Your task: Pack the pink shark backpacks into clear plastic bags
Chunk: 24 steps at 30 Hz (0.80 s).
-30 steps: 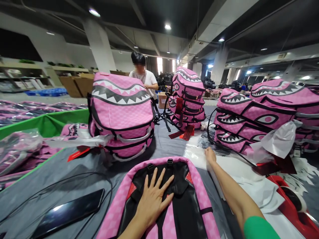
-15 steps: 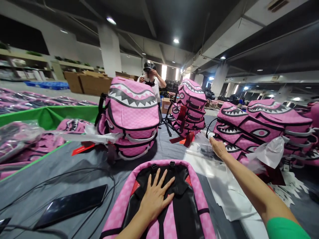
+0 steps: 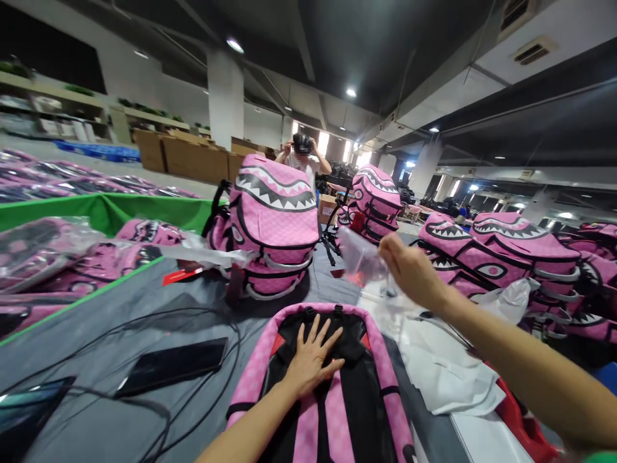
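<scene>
Backpack (image 3: 359,392) under flat open left hand (image 3: 311,360), right hand (image 3: 412,273) pinching plastic bag (image 3: 359,257), stacked shark-mouth backpacks (image 3: 277,222) beyond, phone (image 3: 173,365) alongside

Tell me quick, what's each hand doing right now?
Left hand: open, fingers spread flat on the black back panel of the pink backpack.
Right hand: closed, pinching a clear plastic bag held up in the air.

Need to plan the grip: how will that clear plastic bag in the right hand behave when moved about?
Probably floppy: the clear plastic bag sags crumpled from the right hand. Likely very light, since one hand alone holds it in the air. Its glossy film may be slippery.
</scene>
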{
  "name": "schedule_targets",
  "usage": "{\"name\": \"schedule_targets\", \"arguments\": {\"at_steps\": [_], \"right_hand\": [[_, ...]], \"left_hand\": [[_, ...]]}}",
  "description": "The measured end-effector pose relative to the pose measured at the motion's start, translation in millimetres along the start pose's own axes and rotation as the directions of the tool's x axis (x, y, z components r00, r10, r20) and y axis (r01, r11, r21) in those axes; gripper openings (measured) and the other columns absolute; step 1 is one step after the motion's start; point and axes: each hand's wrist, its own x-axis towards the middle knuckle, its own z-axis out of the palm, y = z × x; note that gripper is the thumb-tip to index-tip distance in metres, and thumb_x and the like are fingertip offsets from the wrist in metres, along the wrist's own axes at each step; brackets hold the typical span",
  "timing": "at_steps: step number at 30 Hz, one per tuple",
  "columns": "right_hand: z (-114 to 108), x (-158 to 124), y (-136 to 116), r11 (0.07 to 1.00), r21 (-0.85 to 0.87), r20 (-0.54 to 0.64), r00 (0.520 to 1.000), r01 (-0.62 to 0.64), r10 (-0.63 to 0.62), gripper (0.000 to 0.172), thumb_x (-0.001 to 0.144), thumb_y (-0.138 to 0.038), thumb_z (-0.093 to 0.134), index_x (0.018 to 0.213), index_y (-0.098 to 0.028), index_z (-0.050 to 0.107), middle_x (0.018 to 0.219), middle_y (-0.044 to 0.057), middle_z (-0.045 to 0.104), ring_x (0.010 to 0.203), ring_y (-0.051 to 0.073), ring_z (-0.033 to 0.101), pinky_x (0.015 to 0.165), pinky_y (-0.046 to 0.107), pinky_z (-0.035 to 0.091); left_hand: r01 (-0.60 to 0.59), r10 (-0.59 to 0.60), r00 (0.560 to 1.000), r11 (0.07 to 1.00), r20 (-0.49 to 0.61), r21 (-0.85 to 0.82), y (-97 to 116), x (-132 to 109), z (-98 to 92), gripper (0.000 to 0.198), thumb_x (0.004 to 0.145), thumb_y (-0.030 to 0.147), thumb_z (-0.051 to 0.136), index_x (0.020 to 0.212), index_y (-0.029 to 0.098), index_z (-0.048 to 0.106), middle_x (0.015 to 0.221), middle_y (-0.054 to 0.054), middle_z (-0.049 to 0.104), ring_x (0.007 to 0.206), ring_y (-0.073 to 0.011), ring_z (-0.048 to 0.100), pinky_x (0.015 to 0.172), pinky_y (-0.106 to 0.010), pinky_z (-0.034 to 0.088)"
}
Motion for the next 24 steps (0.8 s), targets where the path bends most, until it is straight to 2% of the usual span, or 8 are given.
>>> {"name": "schedule_targets", "arguments": {"at_steps": [3,6,8,9,12,18,21,24], "right_hand": [[28,-55,-56,0.972,0.185,0.037,0.988,0.142,-0.152,0.029,0.107,-0.031,0.033,0.091,-0.023,0.056,0.07,-0.001,0.062,0.054,0.013,0.056,0.052,0.022,0.029],[67,-111,-96,0.941,0.3,0.096,0.977,0.156,-0.192,0.024,0.105,-0.028,0.043,0.087,-0.024,0.058,0.076,-0.001,0.063,0.054,0.012,0.057,0.05,0.022,0.031],[88,-140,-114,0.931,0.355,0.119,0.984,0.083,-0.133,0.021,0.104,-0.027,0.045,0.09,-0.025,0.06,0.081,-0.001,0.064,0.055,0.012,0.06,0.05,0.022,0.033],[95,-151,-120,0.928,0.371,0.121,0.989,0.038,-0.089,0.02,0.104,-0.026,0.045,0.092,-0.025,0.06,0.085,0.0,0.065,0.057,0.012,0.061,0.05,0.022,0.034],[109,-160,-121,0.921,0.378,0.121,0.992,-0.088,0.045,0.019,0.103,-0.026,0.043,0.091,-0.024,0.058,0.086,0.002,0.066,0.059,0.014,0.064,0.051,0.024,0.034],[106,-113,-82,0.755,0.575,0.159,0.949,-0.314,0.274,0.024,0.101,-0.036,0.037,0.081,-0.025,0.045,0.058,-0.005,0.048,0.052,0.017,0.052,0.055,0.026,0.036],[95,-97,-77,0.617,0.73,0.187,0.955,-0.292,0.231,0.029,0.097,-0.045,0.036,0.076,-0.025,0.039,0.061,-0.004,0.046,0.057,0.016,0.049,0.057,0.026,0.04],[78,-98,-93,0.545,0.789,0.267,0.957,-0.285,0.114,0.031,0.097,-0.05,0.037,0.08,-0.025,0.041,0.061,-0.006,0.044,0.054,0.014,0.046,0.053,0.025,0.037]], "left_hand": [[-0.033,0.022,0.999,0.882,-0.028,-0.469,34,-35,-18.8,0.074,0.082,0.078,0.055,0.14,0.032,0.059,0.15,-0.009,0.055,0.149,-0.0373,0.033,0.122,-0.066,0.012],[0.118,-0.288,0.957,0.277,0.035,-0.954,75,-87,-25.8,0.07,0.081,0.08,0.054,0.126,0.028,0.069,0.136,-0.011,0.065,0.132,-0.0342,0.054,0.109,-0.054,0.043],[0.15,-0.519,0.836,-0.095,0.178,-0.984,100,-116,-28.3,0.063,0.075,0.073,0.068,0.115,0.025,0.073,0.123,-0.012,0.071,0.117,-0.032,0.064,0.092,-0.044,0.053],[0.148,-0.591,0.777,-0.163,0.217,-0.975,108,-126,-29.8,0.059,0.069,0.069,0.076,0.105,0.023,0.075,0.112,-0.011,0.073,0.108,-0.0294,0.067,0.086,-0.039,0.053],[0.162,-0.704,0.699,-0.012,0.124,-0.987,112,-139,-34.4,0.051,0.062,0.067,0.082,0.071,0.018,0.072,0.076,-0.005,0.069,0.078,-0.0192,0.064,0.079,-0.032,0.05],[0.357,-0.663,0.733,0.565,-0.152,-0.744,69,-143,-42.8,0.062,0.067,0.082,0.058,0.053,0.022,0.05,0.055,0.001,0.052,0.058,-0.0169,0.053,0.064,-0.033,0.047],[0.32,-0.581,0.7,0.775,-0.416,-0.544,74,-145,-55.2,0.046,0.082,0.06,0.055,0.099,0.019,0.068,0.102,-0.01,0.069,0.092,-0.0255,0.064,0.087,-0.042,0.051],[0.291,-0.306,0.694,0.947,-0.651,-0.135,89,-135,-70.0,0.054,0.093,0.034,0.049,0.145,0.022,0.046,0.145,-0.014,0.051,0.129,-0.0298,0.051,0.107,-0.049,0.041]]}}
